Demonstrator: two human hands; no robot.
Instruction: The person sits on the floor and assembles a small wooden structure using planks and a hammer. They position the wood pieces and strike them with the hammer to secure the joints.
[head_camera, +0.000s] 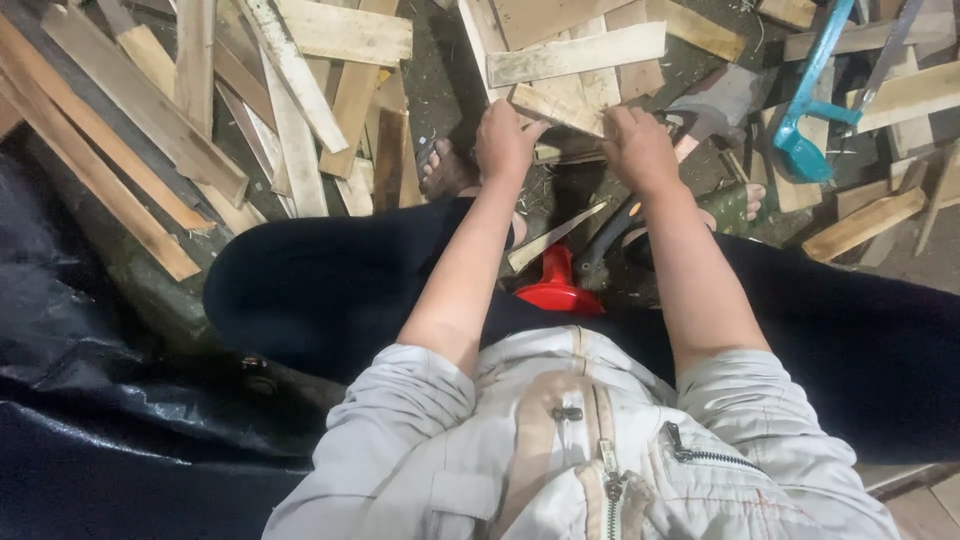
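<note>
I sit low, reaching forward between my knees. My left hand (506, 142) and my right hand (638, 148) both grip a short pale wooden board (560, 107) lying among scrap wood on the ground. The left hand holds its near left edge, the right hand its right end. Under my arms a thin pointed wood sliver (552, 238) rests beside a dark-handled tool (610, 232). A red plastic stool (556, 284) shows between my legs. My sandalled feet (445, 170) stand on either side of the board.
Long wooden slats (120, 130) are heaped at the left and top. A blue hand saw (808, 110) and a grey hatchet-like tool (712, 105) lie at the right among offcuts. A dark tarpaulin (90, 400) covers the lower left.
</note>
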